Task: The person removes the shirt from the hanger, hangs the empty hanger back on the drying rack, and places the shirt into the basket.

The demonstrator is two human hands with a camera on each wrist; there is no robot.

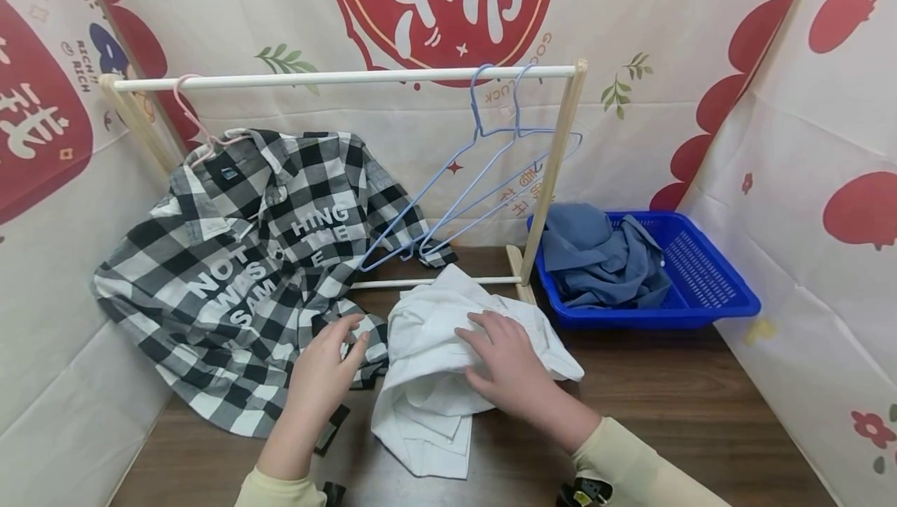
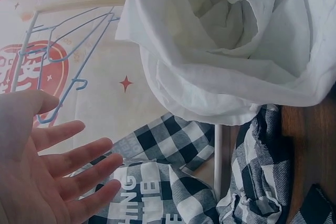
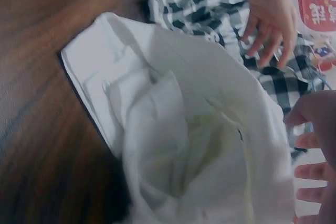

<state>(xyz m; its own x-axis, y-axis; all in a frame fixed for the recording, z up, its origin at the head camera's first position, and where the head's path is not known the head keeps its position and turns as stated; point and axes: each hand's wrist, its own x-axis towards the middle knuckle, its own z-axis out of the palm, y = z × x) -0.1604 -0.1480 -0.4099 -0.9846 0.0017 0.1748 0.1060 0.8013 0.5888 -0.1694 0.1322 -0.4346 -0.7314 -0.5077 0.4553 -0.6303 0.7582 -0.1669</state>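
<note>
A crumpled white garment (image 1: 448, 359) lies in front of me on the table; its exact kind cannot be told. My right hand (image 1: 508, 363) is over its right side, fingers spread and loosely bent, and whether they touch the cloth is unclear. To the left of the garment is my left hand (image 1: 322, 371), holding nothing. In the left wrist view, that hand's fingers (image 2: 86, 150) are spread apart. A black-and-white checked shirt (image 1: 280, 219) with white lettering hangs on a pink hanger (image 1: 189, 114), its lower part spread over the table behind my left hand.
A rack with a white rail (image 1: 350, 77) and wooden legs stands at the back. Two blue hangers (image 1: 448, 168) hang near its right end. Right of the rack, a blue basket (image 1: 715, 289) holds blue-grey cloth (image 1: 603, 258). Printed cloth walls surround the wooden table (image 1: 673, 413).
</note>
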